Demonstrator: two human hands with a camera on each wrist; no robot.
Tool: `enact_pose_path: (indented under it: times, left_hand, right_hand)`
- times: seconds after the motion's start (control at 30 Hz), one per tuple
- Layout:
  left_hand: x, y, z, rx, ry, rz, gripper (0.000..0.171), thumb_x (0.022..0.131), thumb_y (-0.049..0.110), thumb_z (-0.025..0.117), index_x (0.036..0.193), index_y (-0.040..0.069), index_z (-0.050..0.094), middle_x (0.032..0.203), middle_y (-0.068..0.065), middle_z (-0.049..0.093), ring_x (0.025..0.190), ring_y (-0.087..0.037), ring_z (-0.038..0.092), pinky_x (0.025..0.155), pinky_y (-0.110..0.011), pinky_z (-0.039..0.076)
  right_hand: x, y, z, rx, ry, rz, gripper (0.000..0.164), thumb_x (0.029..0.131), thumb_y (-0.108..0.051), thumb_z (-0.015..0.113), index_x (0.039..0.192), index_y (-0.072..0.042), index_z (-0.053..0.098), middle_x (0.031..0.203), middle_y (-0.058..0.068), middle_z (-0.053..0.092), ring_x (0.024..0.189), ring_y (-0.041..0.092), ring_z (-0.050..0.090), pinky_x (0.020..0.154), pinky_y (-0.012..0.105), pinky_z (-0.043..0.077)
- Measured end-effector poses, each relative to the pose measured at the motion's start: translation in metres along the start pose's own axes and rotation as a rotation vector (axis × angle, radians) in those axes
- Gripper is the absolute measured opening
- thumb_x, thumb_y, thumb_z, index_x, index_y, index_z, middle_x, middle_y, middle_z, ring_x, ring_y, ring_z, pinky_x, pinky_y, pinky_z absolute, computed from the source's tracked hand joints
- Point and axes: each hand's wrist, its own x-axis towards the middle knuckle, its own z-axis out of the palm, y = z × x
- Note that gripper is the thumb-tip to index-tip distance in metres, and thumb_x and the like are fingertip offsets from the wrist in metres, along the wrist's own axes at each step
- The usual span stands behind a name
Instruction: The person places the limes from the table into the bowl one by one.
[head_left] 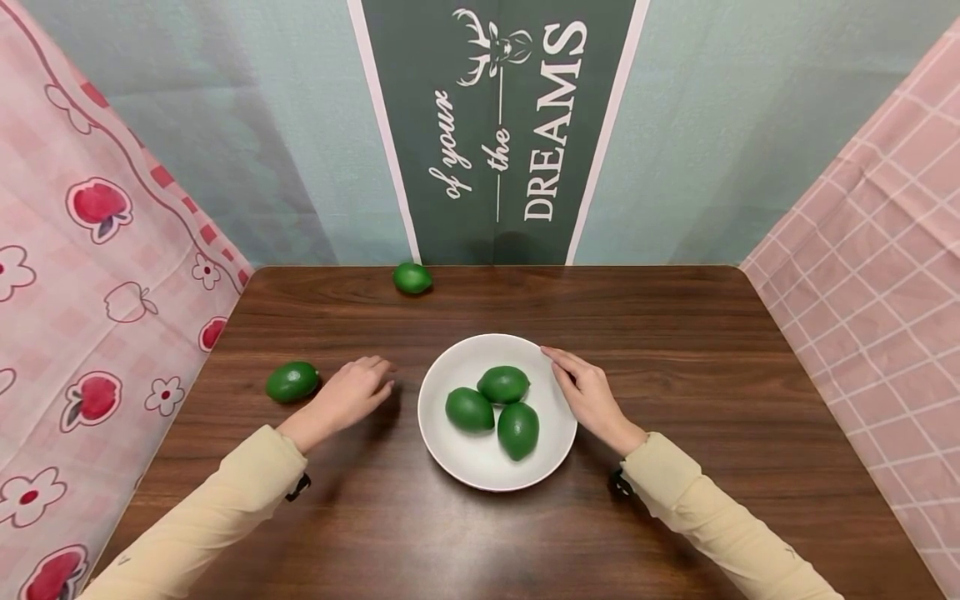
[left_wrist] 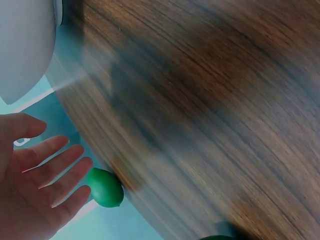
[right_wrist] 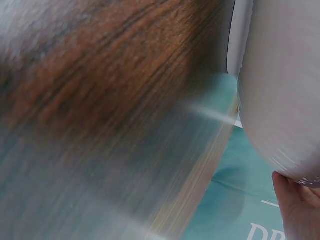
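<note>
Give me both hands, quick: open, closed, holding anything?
Left hand: open, holding nothing.
Right hand: closed on the rim of the white bowl.

White lettering on the dark green panel [head_left: 472, 117] of the backdrop, set sideways: "of your" [head_left: 442, 146], "the" [head_left: 497, 150] and "DREAMS" [head_left: 555, 121]. Right wrist view: letters "DR" [right_wrist: 260, 232], remainder cut off.
</note>
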Motion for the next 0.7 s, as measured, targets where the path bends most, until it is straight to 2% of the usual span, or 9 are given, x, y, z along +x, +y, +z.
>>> enact_pose_path:
  times: [0.47,0.7]
  left_hand:
    - [-0.008,-0.013,-0.011,0.034,-0.02,-0.044,0.024,0.087,0.014,0.058,0.101,-0.005,0.061,0.097,-0.017,0.061,0.092,-0.032,0.058,0.079,-0.048,0.048]
    - [-0.012,-0.02,-0.015,0.039,-0.013,-0.038,0.02,0.087,0.012,0.058,0.097,-0.005,0.061,0.093,-0.018,0.06,0.086,-0.033,0.058,0.073,-0.047,0.049]
  right_hand:
    - [0.0,-0.001,0.0,-0.009,0.012,-0.014,0.027,0.091,-0.004,0.051,0.116,-0.003,0.062,0.117,0.014,0.06,0.111,0.026,0.055,0.094,0.038,0.044]
    - [0.001,-0.001,0.0,-0.006,0.016,-0.016,0.027,0.091,-0.003,0.051,0.116,-0.003,0.062,0.117,0.014,0.061,0.111,0.026,0.055,0.094,0.037,0.044]
